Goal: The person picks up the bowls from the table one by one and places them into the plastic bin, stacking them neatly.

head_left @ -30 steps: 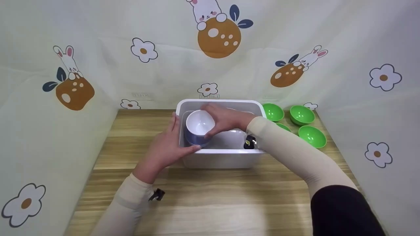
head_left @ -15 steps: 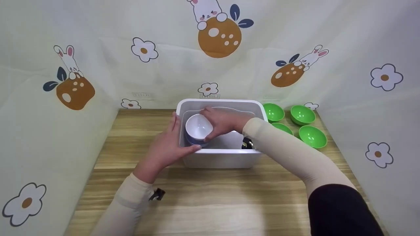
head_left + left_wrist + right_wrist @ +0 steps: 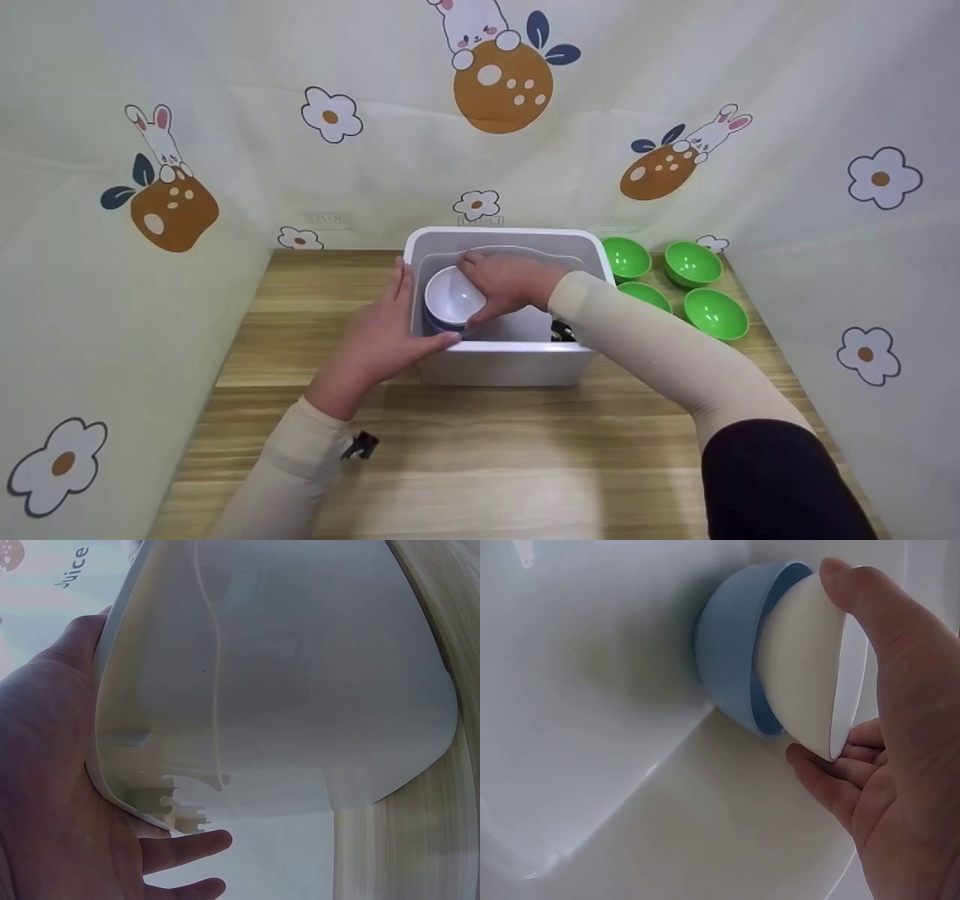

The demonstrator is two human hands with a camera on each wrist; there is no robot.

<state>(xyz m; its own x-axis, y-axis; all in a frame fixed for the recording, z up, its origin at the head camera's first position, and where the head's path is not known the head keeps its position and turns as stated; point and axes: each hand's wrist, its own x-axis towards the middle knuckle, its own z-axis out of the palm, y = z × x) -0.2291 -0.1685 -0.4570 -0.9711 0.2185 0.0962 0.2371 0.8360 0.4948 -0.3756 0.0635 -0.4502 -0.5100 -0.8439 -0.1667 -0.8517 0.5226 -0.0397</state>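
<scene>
In the right wrist view my right hand (image 3: 922,720) holds a white bowl (image 3: 802,664) by its rim, thumb on one side and fingertips on the other. That bowl sits partly inside a blue bowl (image 3: 727,645), at a slight tilt, with a gap between their rims. Both are at the left end of a white plastic tub (image 3: 506,367), seen from above in the head view. My left hand (image 3: 367,349) rests against the tub's front left corner, its thumb along the front rim. Straight fingers of that hand show beside the tub wall in the left wrist view.
Several green bowls (image 3: 715,313) stand on the wooden table (image 3: 487,465) to the right of the tub, one partly behind my right forearm. A printed cloth (image 3: 375,172) closes off the back and both sides.
My right hand has lowered the white bowl deeper into the blue bowl, so less blue shows beneath it. The left hand and the tub have stayed in place.
</scene>
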